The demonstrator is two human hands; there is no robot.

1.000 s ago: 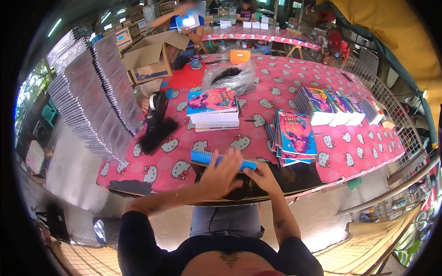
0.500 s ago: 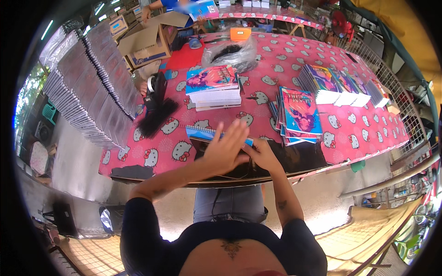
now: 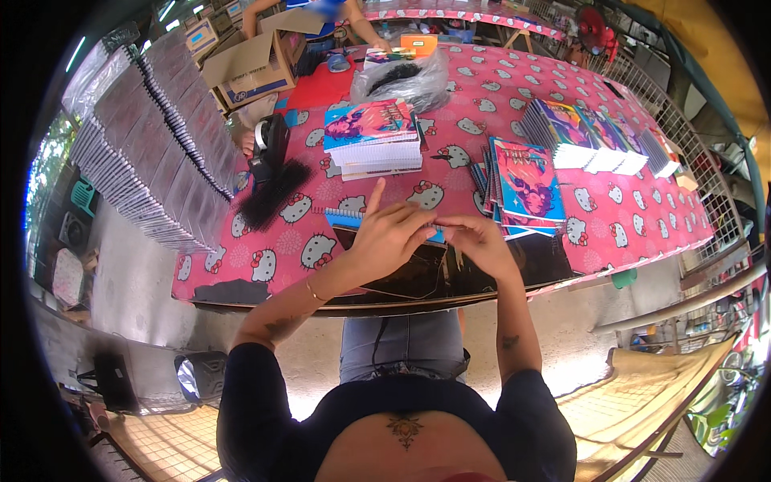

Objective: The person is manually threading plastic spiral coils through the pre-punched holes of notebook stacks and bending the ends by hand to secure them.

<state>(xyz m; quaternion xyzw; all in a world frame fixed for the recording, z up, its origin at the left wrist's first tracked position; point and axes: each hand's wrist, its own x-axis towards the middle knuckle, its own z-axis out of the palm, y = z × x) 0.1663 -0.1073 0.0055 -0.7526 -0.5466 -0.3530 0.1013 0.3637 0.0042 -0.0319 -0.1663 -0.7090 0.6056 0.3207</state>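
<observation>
A blue notebook (image 3: 345,218) with a wire spine lies at the table's front edge, over a dark worn patch. My left hand (image 3: 392,238) covers much of it, the index finger raised and the other fingers bent in at the notebook's right end. My right hand (image 3: 482,243) meets it there, thumb and finger pinched at the end of the spine; what sits between them is too small to make out. Beyond stands a stack of notebooks (image 3: 371,128) with bright covers. To the right lies a pile of illustrated notebooks (image 3: 526,181).
A bundle of black spiral coils (image 3: 277,197) lies on the left by a black device (image 3: 269,149). Tall wrapped notebook stacks (image 3: 144,153) rise at far left. A plastic bag (image 3: 401,84), a cardboard box (image 3: 253,72) and another person's arm (image 3: 365,28) are at the back.
My left hand has gone from flat, stretched fingers to bent ones with the index raised. My right hand has shifted slightly right and up. The other person has set a colourful notebook on the table.
</observation>
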